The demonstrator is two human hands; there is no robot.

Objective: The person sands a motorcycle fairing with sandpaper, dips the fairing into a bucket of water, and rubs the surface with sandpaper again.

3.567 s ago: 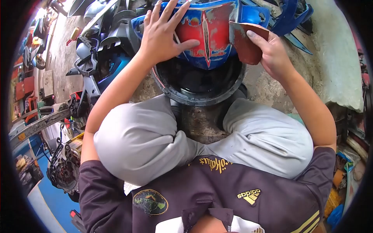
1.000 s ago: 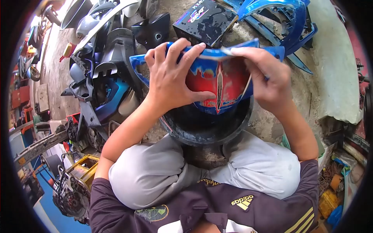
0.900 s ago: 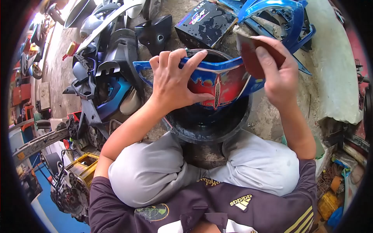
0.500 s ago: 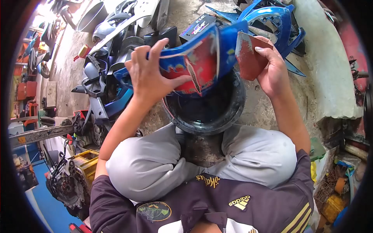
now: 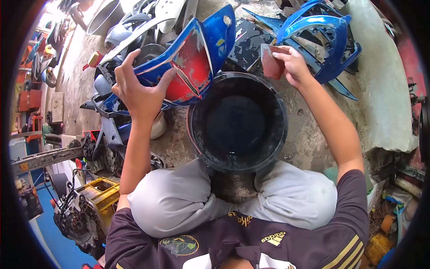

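Note:
My left hand (image 5: pixel 142 92) grips a blue and red plastic fairing (image 5: pixel 195 60) by its left part, the thumb on its front face. The fairing is tilted, its right end raised, and has worn patches and a long narrow slot in the red area. It is held up at the left of a black bucket (image 5: pixel 236 123) with dark liquid inside. In my right hand (image 5: pixel 293 65) is a reddish-brown sheet of sandpaper (image 5: pixel 271 62), pinched between thumb and fingers beyond the bucket's upper right rim, apart from the fairing.
Blue fairings (image 5: pixel 322 31) lie on the floor at the upper right. A black box (image 5: pixel 251 45) stands behind the bucket. Grey and black body parts (image 5: pixel 123 33) are piled at the upper left. An engine (image 5: pixel 80 217) and a yellow crate (image 5: pixel 102 193) are at the lower left.
The fairing has moved left from over the bucket and tilted, right end up, in my left hand. My right hand has moved away from it, still holding the sandpaper. More of the bucket's inside shows.

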